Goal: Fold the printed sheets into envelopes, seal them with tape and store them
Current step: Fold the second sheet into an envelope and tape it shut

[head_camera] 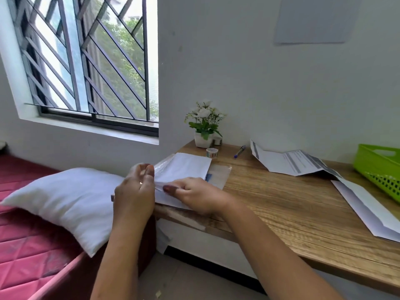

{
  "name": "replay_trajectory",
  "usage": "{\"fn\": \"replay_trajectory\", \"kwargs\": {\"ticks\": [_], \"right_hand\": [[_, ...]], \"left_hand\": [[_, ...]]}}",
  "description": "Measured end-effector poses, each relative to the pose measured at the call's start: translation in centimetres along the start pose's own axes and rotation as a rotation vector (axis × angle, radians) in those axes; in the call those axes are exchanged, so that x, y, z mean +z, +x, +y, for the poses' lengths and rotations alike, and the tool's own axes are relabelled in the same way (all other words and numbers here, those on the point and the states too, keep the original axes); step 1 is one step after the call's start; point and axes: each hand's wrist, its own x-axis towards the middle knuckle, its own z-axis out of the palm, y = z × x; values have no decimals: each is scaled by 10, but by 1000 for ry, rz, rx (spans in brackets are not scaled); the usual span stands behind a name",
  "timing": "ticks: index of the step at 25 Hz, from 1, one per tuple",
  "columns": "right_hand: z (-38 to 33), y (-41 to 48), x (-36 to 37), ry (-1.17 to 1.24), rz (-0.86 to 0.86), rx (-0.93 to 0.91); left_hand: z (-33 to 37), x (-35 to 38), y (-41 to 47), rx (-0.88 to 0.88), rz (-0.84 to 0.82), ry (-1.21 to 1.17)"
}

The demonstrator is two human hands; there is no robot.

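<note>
Centre of frame: left hand [136, 187] pinches the near-left edge of the white envelope [184, 165], which lies at the left end of the surface [292, 204]. Right hand [195, 194] grips the same edge under thumb and curled fingers. Recommended: keep the edges aligned and press flat before taping. Tape roll [212, 153] sits just behind.

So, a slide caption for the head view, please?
Left hand and right hand pinch a white sheet on the desk near a tape roll.
</note>
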Motion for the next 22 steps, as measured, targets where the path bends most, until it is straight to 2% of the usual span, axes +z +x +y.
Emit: {"fn": "replay_trajectory", "kwargs": {"ticks": [3,6,8,11,13,15,18,20,22], "right_hand": [[2,-4,-4,215,191,10],[2,-13,-17,461,456,-4],[1,-20,-31,683,641,17],[3,-32,-63,1099,886,88],[12,-44,-79,1309,964,73],[27,-64,-91,1421,993,42],[57,-97,-98,1335,1071,88],[78,-124,-101,1124,1150,228],[100,-152,-103,819,1130,364]], "left_hand": [[9,3,-2,-36,8,-167],[20,10,-6,-2,-6,-169],[31,19,-8,53,-80,-174],[55,41,-16,282,-271,-30],[77,62,-21,471,-407,127],[98,84,-29,587,-471,259],[118,120,-36,683,-496,357],[126,143,-41,731,-557,403],[131,162,-44,759,-689,437]]}}
